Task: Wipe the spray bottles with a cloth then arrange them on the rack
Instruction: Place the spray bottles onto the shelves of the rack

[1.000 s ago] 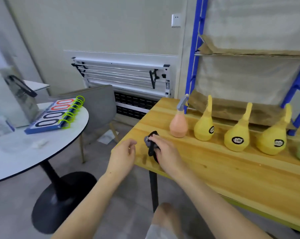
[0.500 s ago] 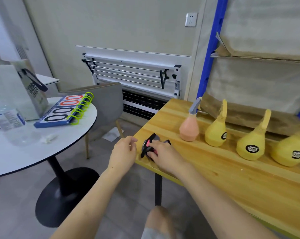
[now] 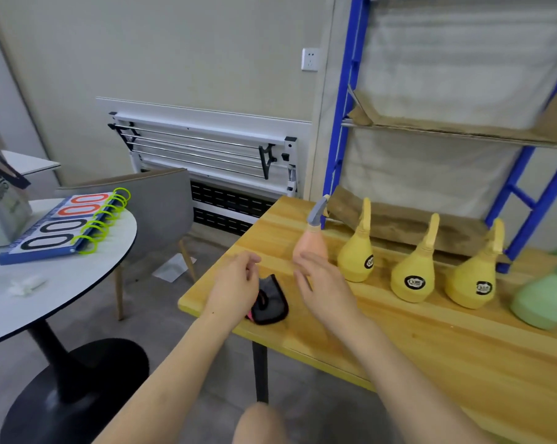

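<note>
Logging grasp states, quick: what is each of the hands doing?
Left hand: open, empty, above the dark grey cloth.
Right hand: open, empty.

Wooden table (image 3: 431,341); spray bottles (image 3: 413,277); cloth (image 3: 270,302)

Both forearms are bare from the lower edge of the view up to the wrists, with no sleeve, watch, band or glove on them. The left hand (image 3: 235,288) and the right hand (image 3: 326,288) are bare too, with no rings on the fingers that show. A bare knee (image 3: 259,423) shows at the near edge, uncovered.
</note>
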A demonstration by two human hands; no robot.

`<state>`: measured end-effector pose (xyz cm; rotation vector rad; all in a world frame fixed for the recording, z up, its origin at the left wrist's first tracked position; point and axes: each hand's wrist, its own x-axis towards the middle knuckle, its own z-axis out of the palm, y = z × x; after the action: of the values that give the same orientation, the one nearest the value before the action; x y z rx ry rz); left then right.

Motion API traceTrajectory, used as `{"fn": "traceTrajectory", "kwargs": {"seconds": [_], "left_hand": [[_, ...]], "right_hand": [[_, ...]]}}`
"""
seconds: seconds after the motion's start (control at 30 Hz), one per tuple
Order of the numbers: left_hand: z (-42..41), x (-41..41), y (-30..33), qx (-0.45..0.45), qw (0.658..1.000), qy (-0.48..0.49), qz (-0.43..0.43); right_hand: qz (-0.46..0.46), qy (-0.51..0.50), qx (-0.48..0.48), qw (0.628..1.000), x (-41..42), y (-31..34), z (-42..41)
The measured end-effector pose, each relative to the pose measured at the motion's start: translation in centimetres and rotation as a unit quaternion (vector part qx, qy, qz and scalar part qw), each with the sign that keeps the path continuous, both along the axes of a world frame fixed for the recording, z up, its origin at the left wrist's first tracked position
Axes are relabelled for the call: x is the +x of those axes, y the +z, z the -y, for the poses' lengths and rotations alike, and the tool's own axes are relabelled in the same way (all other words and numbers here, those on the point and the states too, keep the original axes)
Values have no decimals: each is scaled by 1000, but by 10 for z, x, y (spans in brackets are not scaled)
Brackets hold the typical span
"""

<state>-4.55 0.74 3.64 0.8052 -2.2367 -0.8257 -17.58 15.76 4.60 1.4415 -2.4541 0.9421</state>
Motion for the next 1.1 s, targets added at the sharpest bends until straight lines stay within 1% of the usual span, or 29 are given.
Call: {"fn": "traceTrajectory", "kwargs": {"seconds": [0.07, 0.17, 0.27, 0.37, 0.47, 0.53, 0.6, 0.67, 0.77, 0.87, 0.93, 1.0, 1.1], "left_hand": [[-9, -19, 5, 0, 1000, -19, -4], [-16, -50, 17, -23, 999, -41, -10], [-16, -81, 37, -29, 998, -50, -9], [-16, -116, 56, -17, 999, -50, -1], [-14, -147, 60, 14, 998, -57, 15], [-12, -159, 53, 38, 998, -51, 19], [-9, -165, 44, 36, 999, -36, 18], [-7, -167, 37, 33, 999, -26, 16], [-4, -167, 33, 64, 997, -37, 19], [-2, -168, 33, 89, 995, -47, 27], [-4, -170, 34, 85, 995, -38, 21], [-10, -173, 38, 73, 997, -31, 1], [-19, -181, 59, 72, 995, -28, -60]], "right_hand": [[-24, -34, -43, 998, -18, 2, -14], [-66, -86, -142, 984, -46, 13, -32], [-73, -140, -177, 971, -69, 32, -41], [-26, -176, -154, 972, -89, 49, -39], [46, -194, -88, 976, -108, 63, -31], [70, -206, -41, 975, -119, 66, -25], [66, -215, -3, 974, -129, 65, -21], [64, -214, 9, 975, -135, 63, -18], [71, -218, 39, 973, -136, 60, -15], [87, -218, 42, 971, -135, 57, -12], [83, -212, 50, 972, -137, 60, -10], [73, -206, 58, 974, -139, 68, -10], [22, -213, 42, 976, -149, 91, -14]]}}
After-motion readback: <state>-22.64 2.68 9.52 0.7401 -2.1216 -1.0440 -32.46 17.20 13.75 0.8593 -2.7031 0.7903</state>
